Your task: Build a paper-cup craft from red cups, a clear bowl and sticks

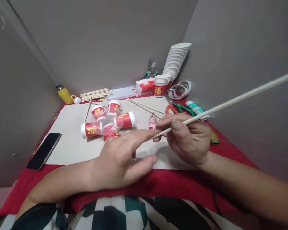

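My right hand (189, 137) is closed round a long thin wooden stick (232, 99) that slants up to the right edge of the view. My left hand (120, 159) is open, its index finger stretched out and touching the stick's near tip, thumb spread below. Just behind the hands lies a cluster of several red-and-white paper cups (108, 121) joined in a ring under a clear round lid, resting on a white board (69, 140). A small pink item (153, 121) lies beside my right hand's fingers.
A black phone (44, 150) lies at the board's left edge. At the back are a yellow bottle (64, 94), a bundle of sticks (96, 93), stacked paper cups (175, 62), a coil of wire (181, 89), scissors (180, 108) and a glue tube (194, 108). Grey walls enclose the red-covered table (182, 182).
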The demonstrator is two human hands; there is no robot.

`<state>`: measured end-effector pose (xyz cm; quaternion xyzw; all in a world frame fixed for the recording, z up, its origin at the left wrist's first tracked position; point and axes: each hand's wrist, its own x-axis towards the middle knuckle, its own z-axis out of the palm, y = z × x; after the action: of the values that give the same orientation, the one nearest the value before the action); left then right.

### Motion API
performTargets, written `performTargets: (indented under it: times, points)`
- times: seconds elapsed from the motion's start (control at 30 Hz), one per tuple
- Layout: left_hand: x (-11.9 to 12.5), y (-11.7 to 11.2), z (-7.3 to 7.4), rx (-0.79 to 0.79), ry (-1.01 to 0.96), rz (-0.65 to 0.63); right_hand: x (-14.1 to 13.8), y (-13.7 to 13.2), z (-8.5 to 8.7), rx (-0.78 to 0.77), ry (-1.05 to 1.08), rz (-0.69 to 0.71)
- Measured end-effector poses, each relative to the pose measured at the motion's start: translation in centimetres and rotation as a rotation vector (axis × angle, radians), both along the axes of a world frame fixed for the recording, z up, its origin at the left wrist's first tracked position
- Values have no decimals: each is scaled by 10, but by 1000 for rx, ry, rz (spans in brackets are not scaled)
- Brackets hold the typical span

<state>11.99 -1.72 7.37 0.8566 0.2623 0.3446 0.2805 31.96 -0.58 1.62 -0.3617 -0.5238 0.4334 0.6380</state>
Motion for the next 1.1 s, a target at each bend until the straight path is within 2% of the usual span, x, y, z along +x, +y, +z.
performTargets:
  times: [0.07,0.13,0.17,0.3,0.33,0.4,0.5,0.6,0.77,0.97,1.1]
  points:
    - [6,11,-10,-1,97,26,-1,0,5,32,7,-3]
    - [8,16,-17,-154,134,33,-1,3,8,25,13,36]
    - [8,17,-19,-277,116,20,-1,5,9,-3,20,61]
    - [13,14,-28,-930,-103,-110,4,19,16,-130,114,71]
    - [15,13,-31,-1040,-153,-141,5,23,18,-153,140,64]
    - [20,11,-37,-1162,-204,-191,9,30,21,-184,155,58]
    - [26,7,-44,-1281,-198,-255,13,40,23,-230,106,92]
    - [29,2,-48,-1347,-192,-263,16,45,23,-288,70,151]
    - [30,-1,-53,-1374,-178,-274,21,48,23,-315,66,174]
    - [31,1,-61,-1400,-170,-366,25,56,21,-410,174,240]
    - [30,3,-61,-1372,-147,-368,23,59,19,-394,225,267]
